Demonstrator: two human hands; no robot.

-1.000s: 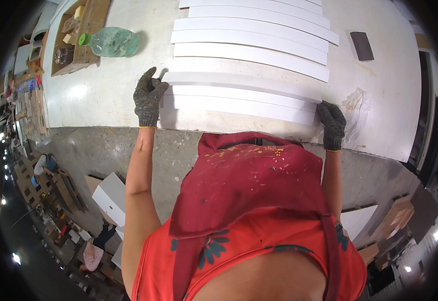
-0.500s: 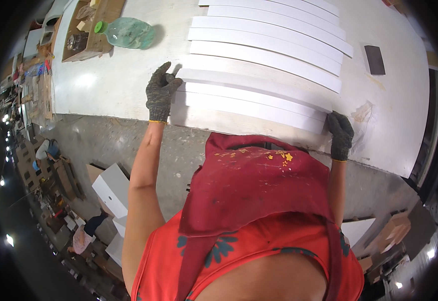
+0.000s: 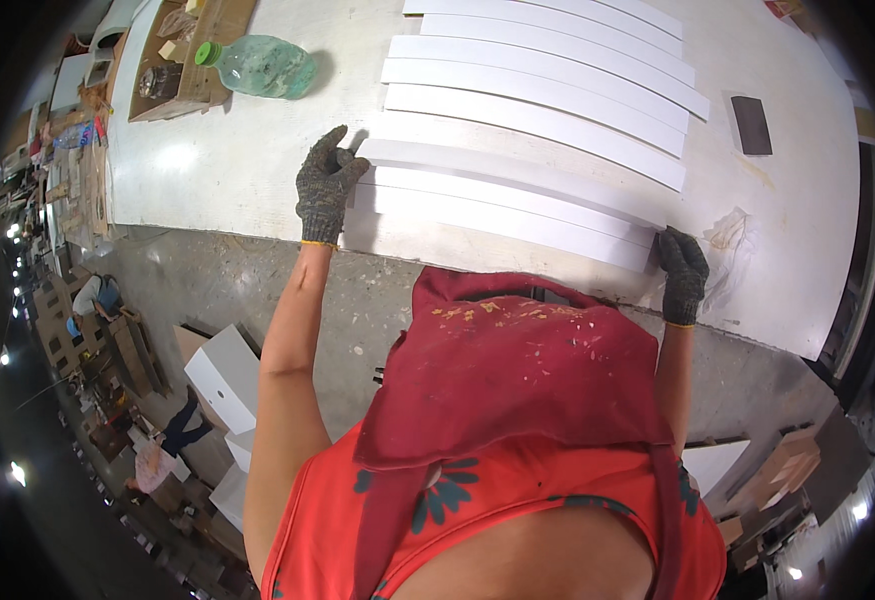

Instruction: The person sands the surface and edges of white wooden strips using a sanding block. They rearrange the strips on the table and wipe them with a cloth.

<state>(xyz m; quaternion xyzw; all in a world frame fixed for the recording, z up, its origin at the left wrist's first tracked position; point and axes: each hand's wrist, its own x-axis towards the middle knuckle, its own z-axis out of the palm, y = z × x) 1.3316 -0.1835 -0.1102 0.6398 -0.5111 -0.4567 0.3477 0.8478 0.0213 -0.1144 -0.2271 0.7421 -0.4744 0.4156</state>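
A long white strip (image 3: 517, 184) runs between my two gloved hands, slightly above the table. My left hand (image 3: 326, 188), in a dark grey knit glove, grips its left end between thumb and fingers, with the index finger pointing up and away. At the right end, my right hand (image 3: 682, 275) has its fingers closed round the strip's tip, which the glove partly hides. Just on my side of it, other white strips (image 3: 497, 222) lie side by side on the white table (image 3: 207, 180). Farther off, several more white strips (image 3: 537, 65) lie in a row with uneven ends.
A green-capped bottle (image 3: 267, 67) lies on its side at the far left, beside an open box (image 3: 192, 95) of odds and ends. To the right are a dark flat block (image 3: 750, 125) and crumpled clear plastic (image 3: 727, 245). White boards (image 3: 222, 375) stand on the floor behind me, left.
The view has shifted slightly, so the table things appear a little to the right. Both hands keep their places at the ends of the strip.
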